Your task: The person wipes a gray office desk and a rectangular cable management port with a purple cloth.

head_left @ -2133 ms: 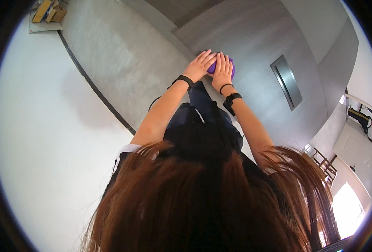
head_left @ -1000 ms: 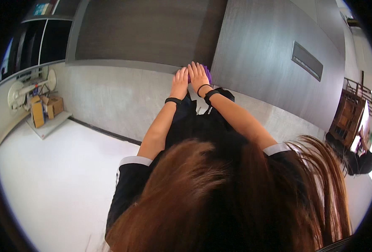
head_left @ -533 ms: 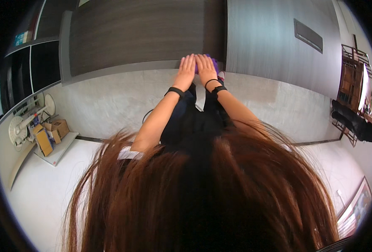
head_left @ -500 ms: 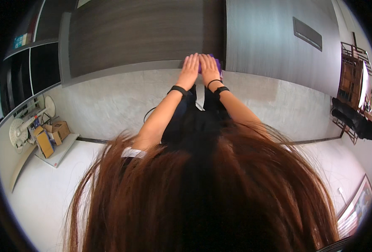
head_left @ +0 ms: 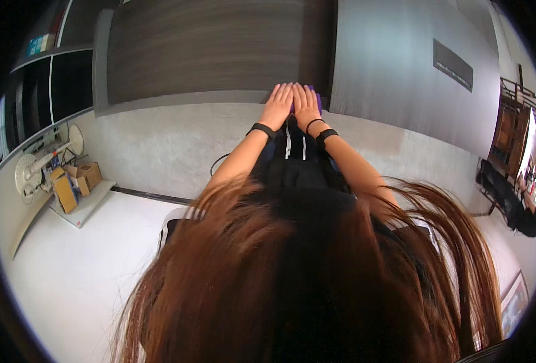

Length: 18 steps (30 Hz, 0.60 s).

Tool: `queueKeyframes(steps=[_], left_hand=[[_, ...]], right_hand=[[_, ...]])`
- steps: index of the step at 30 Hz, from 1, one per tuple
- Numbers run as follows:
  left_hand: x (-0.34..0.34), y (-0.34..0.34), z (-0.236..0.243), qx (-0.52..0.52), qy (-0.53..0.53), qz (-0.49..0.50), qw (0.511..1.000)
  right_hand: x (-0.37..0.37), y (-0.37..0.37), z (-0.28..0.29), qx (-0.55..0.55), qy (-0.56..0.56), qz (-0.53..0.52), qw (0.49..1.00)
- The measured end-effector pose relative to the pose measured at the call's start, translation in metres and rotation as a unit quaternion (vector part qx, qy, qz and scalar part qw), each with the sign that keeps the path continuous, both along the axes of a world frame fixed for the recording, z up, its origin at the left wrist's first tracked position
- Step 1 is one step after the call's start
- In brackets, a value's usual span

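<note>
Both hands lie side by side at the near grey border point(head_left: 177, 100) of a dark wood-grain surface point(head_left: 213, 54), my arms stretched straight out. My right hand point(head_left: 306, 104) lies over a purple cloth point(head_left: 318, 103), its fingers pressed down on it. Bits of the cloth show between the hands and past the right edge of that hand; the rest is hidden beneath. My left hand point(head_left: 277, 109) touches the right one, fingers extended and flat. Whether any cloth is under the left palm is hidden. Dark bands circle both wrists.
A grey panel point(head_left: 395, 66) with a dark inset rectangle point(head_left: 453, 65) adjoins on the right. At left are a white fan point(head_left: 29, 173) and cardboard boxes point(head_left: 88, 175) on a low platform. A person in dark clothes point(head_left: 510, 199) is at the far right, beside wooden furniture point(head_left: 510, 136).
The view has shifted, so the surface and surroundings appear slightly lower and further right. My hands stay together at the border, still with the purple cloth.
</note>
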<state>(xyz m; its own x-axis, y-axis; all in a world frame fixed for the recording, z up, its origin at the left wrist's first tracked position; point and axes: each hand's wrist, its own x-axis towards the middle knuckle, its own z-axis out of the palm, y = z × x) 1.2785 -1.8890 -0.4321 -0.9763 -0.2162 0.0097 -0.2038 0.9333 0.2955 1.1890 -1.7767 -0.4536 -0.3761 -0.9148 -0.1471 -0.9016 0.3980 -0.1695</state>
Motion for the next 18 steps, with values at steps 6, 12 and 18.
queueKeyframes(steps=[6,12,18], left_hand=[[0.049,-0.047,0.002,0.002,0.003,0.061,0.998],[0.076,-0.078,0.004,-0.022,-0.02,0.085,0.996],[0.119,-0.128,0.003,0.013,0.003,0.075,0.997]], right_hand=[[0.024,-0.063,0.02,0.094,-0.088,0.113,0.985],[0.048,-0.101,0.017,0.105,-0.071,0.139,0.982],[0.087,-0.151,0.015,0.113,-0.084,0.142,0.98]])
